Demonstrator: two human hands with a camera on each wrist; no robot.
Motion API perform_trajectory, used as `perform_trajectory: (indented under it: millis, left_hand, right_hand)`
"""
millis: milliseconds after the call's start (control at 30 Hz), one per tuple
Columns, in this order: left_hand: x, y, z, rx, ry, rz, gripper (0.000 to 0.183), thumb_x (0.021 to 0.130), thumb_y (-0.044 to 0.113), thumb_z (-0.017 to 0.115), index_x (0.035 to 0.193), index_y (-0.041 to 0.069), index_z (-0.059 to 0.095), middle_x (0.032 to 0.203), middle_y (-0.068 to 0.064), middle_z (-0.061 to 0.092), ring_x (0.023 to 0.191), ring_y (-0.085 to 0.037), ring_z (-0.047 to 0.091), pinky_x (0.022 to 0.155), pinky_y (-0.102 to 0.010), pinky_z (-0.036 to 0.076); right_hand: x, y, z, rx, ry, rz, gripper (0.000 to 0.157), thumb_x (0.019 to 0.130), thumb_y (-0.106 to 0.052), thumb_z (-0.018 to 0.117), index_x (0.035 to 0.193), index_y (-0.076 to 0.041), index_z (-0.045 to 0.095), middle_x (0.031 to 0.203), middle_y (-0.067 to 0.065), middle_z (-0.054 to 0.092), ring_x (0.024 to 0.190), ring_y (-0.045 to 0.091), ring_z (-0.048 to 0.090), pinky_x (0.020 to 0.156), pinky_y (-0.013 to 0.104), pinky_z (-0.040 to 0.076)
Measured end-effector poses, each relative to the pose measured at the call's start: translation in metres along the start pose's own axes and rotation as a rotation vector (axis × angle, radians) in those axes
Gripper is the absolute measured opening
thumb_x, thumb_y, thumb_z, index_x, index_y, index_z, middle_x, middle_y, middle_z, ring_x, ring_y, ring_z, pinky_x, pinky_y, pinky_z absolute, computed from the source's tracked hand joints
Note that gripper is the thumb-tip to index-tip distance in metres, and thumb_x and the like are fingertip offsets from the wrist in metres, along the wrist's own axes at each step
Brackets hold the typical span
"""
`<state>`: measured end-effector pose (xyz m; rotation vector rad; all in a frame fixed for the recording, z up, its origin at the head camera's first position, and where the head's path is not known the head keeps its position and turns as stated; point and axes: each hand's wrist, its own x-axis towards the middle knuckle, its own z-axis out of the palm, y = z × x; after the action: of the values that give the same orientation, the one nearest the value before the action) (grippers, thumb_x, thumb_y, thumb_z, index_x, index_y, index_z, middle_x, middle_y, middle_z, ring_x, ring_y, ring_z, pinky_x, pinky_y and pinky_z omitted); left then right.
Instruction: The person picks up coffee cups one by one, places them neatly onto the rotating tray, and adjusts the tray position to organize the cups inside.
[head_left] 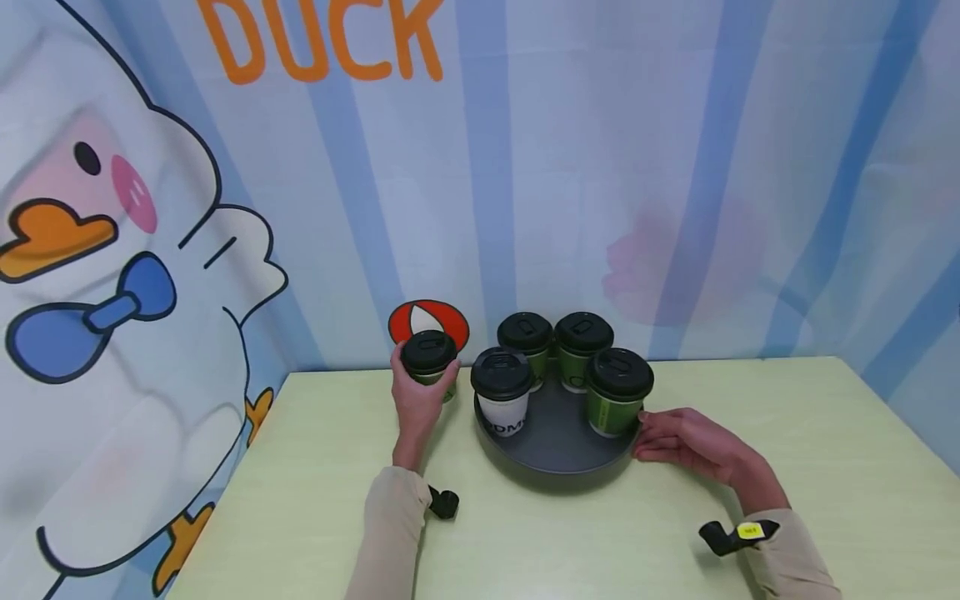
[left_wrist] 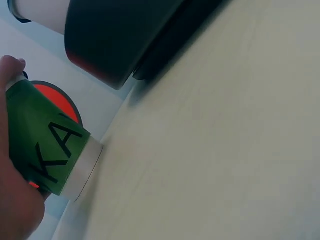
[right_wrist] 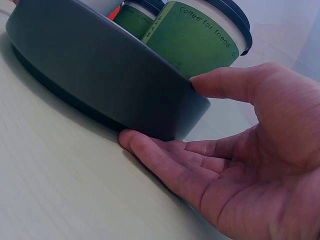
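Note:
My left hand (head_left: 417,407) grips a green paper coffee cup (left_wrist: 47,140) with a black lid, fingers and thumb round its upper part. This cup is upright, left of a round dark grey tray (head_left: 562,450), and its white base is close to the tabletop in the left wrist view. On the tray's right side my right hand (head_left: 690,443) pinches the rim, thumb at the top edge and fingers under the wall (right_wrist: 100,75). A white cup (head_left: 504,414) stands at the tray's left, a green cup (head_left: 613,412) at its right, and two green cups (head_left: 527,333) behind.
The pale tabletop (head_left: 300,500) extends to both sides and in front of the tray. Just behind its back edge hangs a blue striped cloth (head_left: 555,183) with a printed duck (head_left: 112,433) at the left.

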<state>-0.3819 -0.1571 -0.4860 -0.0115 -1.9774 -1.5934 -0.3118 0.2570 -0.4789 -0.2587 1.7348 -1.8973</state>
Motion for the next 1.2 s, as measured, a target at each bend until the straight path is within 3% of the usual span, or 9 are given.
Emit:
perform_trajectory:
  millis: [267, 467, 567, 800, 1000, 1200]
  left_hand:
    - [-0.006, 0.0, 0.004, -0.049, -0.02, 0.004, 0.087, 0.072, 0.042, 0.082, 0.138, 0.015, 0.032, 0.131, -0.003, 0.05, 0.118, -0.019, 0.047, 0.102, -0.043, 0.039]
    - [-0.003, 0.009, -0.006, -0.064, -0.011, 0.017, 0.087, 0.072, 0.04, 0.083, 0.137, 0.013, 0.032, 0.13, -0.007, 0.051, 0.116, -0.022, 0.049, 0.1, -0.045, 0.04]
    - [0.001, 0.027, -0.014, -0.111, -0.012, 0.04, 0.085, 0.073, 0.038, 0.082, 0.137, 0.015, 0.032, 0.129, -0.005, 0.052, 0.114, -0.02, 0.05, 0.098, -0.042, 0.041]
    - [-0.006, 0.113, -0.033, -0.247, -0.113, 0.074, 0.079, 0.08, 0.015, 0.077, 0.14, 0.004, 0.027, 0.135, -0.009, 0.048, 0.119, -0.019, 0.048, 0.102, -0.038, 0.04]
    - [-0.01, 0.13, -0.035, -0.317, -0.142, 0.119, 0.078, 0.079, 0.014, 0.078, 0.14, 0.012, 0.029, 0.134, -0.001, 0.048, 0.12, -0.016, 0.047, 0.101, -0.037, 0.041]
    - [-0.034, 0.161, -0.019, -0.406, -0.207, 0.206, 0.076, 0.077, 0.011, 0.077, 0.138, 0.012, 0.032, 0.134, -0.006, 0.048, 0.121, -0.022, 0.048, 0.1, -0.038, 0.043]
  right_hand:
    - [0.0, 0.001, -0.001, -0.001, -0.007, -0.012, 0.045, 0.101, -0.021, 0.048, 0.123, 0.017, 0.047, 0.108, 0.024, 0.063, 0.102, 0.031, 0.064, 0.095, 0.044, 0.047]
    - [0.001, 0.002, -0.001, 0.005, 0.0, -0.009, 0.045, 0.1, -0.021, 0.049, 0.123, 0.018, 0.045, 0.108, 0.024, 0.064, 0.101, 0.03, 0.065, 0.095, 0.044, 0.047]
    - [0.001, 0.002, -0.001, 0.003, 0.001, -0.012, 0.046, 0.1, -0.021, 0.05, 0.124, 0.019, 0.044, 0.108, 0.024, 0.064, 0.101, 0.03, 0.065, 0.095, 0.044, 0.047]
    - [-0.001, 0.0, -0.001, -0.003, -0.003, -0.016, 0.049, 0.1, -0.023, 0.05, 0.124, 0.019, 0.042, 0.109, 0.024, 0.063, 0.103, 0.032, 0.064, 0.095, 0.044, 0.046]
    - [0.0, 0.0, -0.002, -0.004, -0.004, -0.019, 0.049, 0.1, -0.023, 0.05, 0.125, 0.019, 0.041, 0.109, 0.024, 0.063, 0.103, 0.031, 0.064, 0.095, 0.044, 0.046]
    - [0.001, 0.001, -0.002, 0.001, -0.006, -0.022, 0.047, 0.1, -0.022, 0.05, 0.123, 0.019, 0.044, 0.107, 0.024, 0.064, 0.102, 0.031, 0.064, 0.095, 0.044, 0.046]
